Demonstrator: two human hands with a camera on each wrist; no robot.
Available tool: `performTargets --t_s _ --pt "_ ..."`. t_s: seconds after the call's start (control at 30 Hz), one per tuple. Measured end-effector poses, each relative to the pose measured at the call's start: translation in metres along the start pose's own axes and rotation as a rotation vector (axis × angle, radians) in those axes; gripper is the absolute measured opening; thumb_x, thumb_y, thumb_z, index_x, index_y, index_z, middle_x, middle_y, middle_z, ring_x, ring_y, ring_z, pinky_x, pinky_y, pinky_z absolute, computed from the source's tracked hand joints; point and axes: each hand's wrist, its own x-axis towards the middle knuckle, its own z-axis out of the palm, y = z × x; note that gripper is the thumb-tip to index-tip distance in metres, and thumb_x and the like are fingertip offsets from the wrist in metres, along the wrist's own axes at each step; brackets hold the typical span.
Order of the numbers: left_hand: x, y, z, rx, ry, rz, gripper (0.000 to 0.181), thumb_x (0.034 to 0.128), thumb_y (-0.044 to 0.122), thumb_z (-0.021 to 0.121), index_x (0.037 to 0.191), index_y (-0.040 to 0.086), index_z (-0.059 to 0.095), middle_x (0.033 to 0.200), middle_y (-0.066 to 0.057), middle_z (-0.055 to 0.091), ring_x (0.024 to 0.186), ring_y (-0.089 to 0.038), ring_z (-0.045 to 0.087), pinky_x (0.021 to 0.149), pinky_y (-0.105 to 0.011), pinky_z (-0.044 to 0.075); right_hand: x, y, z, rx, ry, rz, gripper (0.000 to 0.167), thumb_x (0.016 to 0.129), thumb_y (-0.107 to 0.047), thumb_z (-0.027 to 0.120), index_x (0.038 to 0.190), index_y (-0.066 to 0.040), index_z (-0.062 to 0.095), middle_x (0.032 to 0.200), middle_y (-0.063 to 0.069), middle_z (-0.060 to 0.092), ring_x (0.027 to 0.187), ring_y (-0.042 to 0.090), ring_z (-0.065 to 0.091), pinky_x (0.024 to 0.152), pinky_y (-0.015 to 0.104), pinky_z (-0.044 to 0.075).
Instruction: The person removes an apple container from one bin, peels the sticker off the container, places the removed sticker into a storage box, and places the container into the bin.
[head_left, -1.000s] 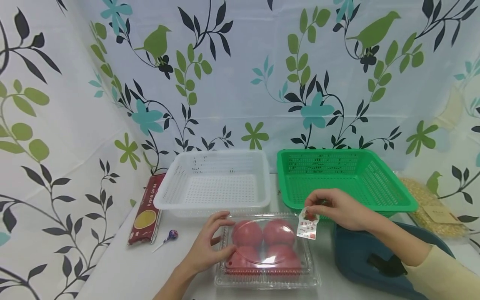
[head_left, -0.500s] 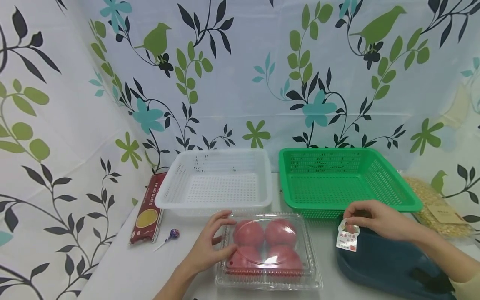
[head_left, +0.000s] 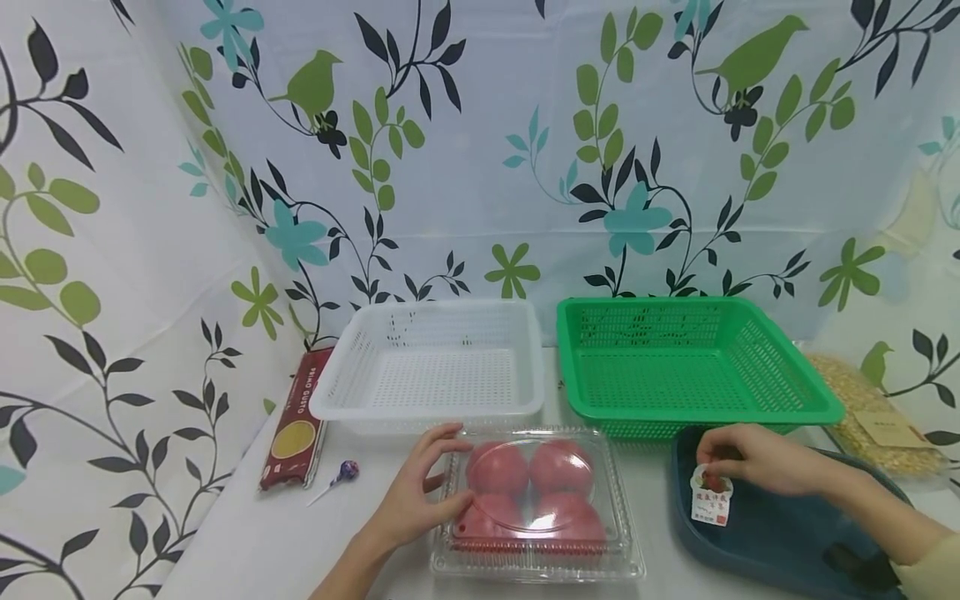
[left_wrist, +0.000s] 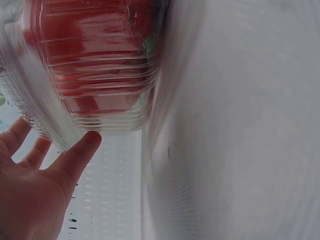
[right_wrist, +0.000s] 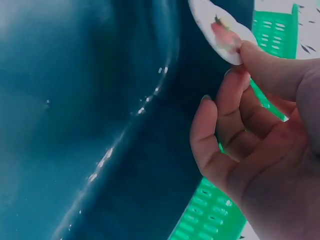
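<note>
A clear plastic fruit box (head_left: 536, 508) stands at the front, its lid down over several round red fruits (head_left: 497, 469). My left hand (head_left: 412, 492) grips the box's left edge, the thumb on its side wall and the other fingers at the rim, as the left wrist view shows. My right hand (head_left: 768, 458) pinches a small white paper label (head_left: 710, 500) between thumb and index finger. A strawberry picture and red print show on it. The label hangs over the dark blue tub (head_left: 795, 521); whether it touches the tub I cannot tell.
Behind the box stand a white basket (head_left: 427, 412) and a green basket (head_left: 705, 415). A red packet (head_left: 296, 425) and a lollipop (head_left: 344, 471) lie at left. A bag of yellow grains (head_left: 877, 417) lies at far right. Something black (head_left: 855, 562) is inside the tub.
My right hand has carried the label rightward from beside the box to over the blue tub, then lower. My left hand and the box have stayed put.
</note>
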Motion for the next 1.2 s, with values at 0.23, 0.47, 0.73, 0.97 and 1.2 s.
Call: performTargets --t_s 0.23,0.47,0.73,0.97,1.2 --pt "0.000 -0.001 0.000 -0.002 -0.003 0.002 0.049 0.0847 0.020 0.080 0.130 0.017 0.062 0.155 -0.008 0.036 0.140 -0.044 0.034 0.093 -0.067 0.047 0.008 0.008 0.007 -0.110 -0.020 0.034 0.011 0.100 -0.010 0.062 0.091 -0.016 0.065 0.079 -0.012 0.061 0.067 0.008 0.055 0.056 0.024 0.044" --pt "-0.001 -0.003 0.001 -0.006 -0.010 0.004 0.049 0.0849 0.020 0.080 0.130 0.018 0.062 0.155 -0.009 0.036 0.140 -0.043 0.034 0.093 -0.067 0.047 0.007 0.011 0.010 -0.183 -0.025 0.051 0.014 0.097 -0.006 0.064 0.090 -0.017 0.068 0.078 -0.014 0.061 0.068 0.004 0.054 0.057 0.024 0.043" --pt "-0.001 -0.004 0.000 -0.001 -0.010 0.005 0.048 0.0849 0.020 0.080 0.130 0.018 0.062 0.155 -0.011 0.036 0.140 -0.042 0.035 0.093 -0.067 0.048 0.007 0.014 0.008 -0.245 -0.016 0.042 0.015 0.093 0.002 0.066 0.106 -0.002 0.074 0.094 -0.003 0.071 0.083 0.010 0.066 0.063 0.029 0.055" --pt "-0.001 -0.004 0.000 -0.001 -0.012 0.009 0.048 0.0849 0.020 0.080 0.130 0.017 0.062 0.155 -0.015 0.035 0.140 -0.043 0.035 0.092 -0.068 0.048 0.010 0.016 0.009 -0.231 -0.018 0.072 0.010 0.093 -0.003 0.068 0.093 -0.013 0.071 0.083 -0.012 0.064 0.072 0.001 0.056 0.057 0.027 0.048" --pt "-0.001 -0.003 0.000 0.005 -0.012 -0.007 0.048 0.0852 0.021 0.080 0.130 0.018 0.062 0.155 -0.009 0.036 0.140 -0.041 0.035 0.093 -0.067 0.048 0.009 0.018 0.009 -0.265 -0.002 0.084 0.016 0.091 0.001 0.069 0.090 -0.016 0.069 0.080 -0.014 0.060 0.069 0.001 0.051 0.055 0.026 0.045"
